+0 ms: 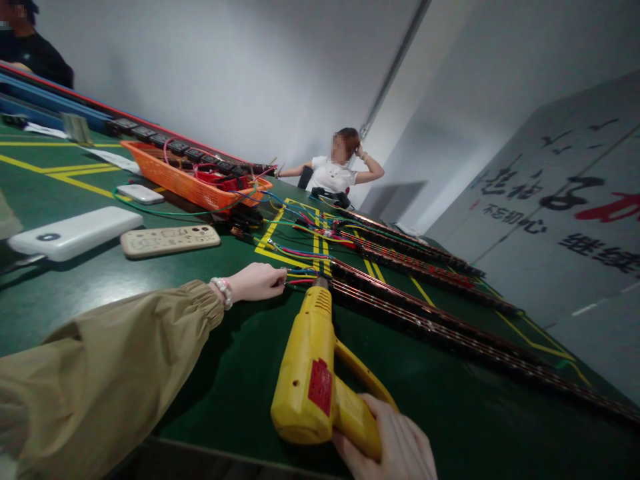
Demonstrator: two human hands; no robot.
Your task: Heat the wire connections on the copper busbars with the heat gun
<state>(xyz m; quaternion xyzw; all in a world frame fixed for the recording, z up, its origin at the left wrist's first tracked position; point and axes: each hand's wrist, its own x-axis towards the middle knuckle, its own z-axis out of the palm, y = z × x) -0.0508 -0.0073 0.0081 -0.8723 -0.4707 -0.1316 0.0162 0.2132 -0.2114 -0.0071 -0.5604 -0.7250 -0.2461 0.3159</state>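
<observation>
My right hand (393, 443) is closed round the grip of a yellow heat gun (313, 370) at the bottom of the head view. The gun's nozzle points at the wire ends of a long dark strip (425, 320) lying on the green table (225, 373). My left hand (257, 281), in a tan sleeve with a bead bracelet, pinches red and blue wires (300, 275) right in front of the nozzle.
More long strips (400, 257) with coloured wires lie across yellow floor-style markings. An orange basket (190, 180), a white power bank (75, 232), a beige remote (170, 240) and a white phone (141, 193) lie on the left. One person sits at the far end (333, 175); another is at top left (30, 50).
</observation>
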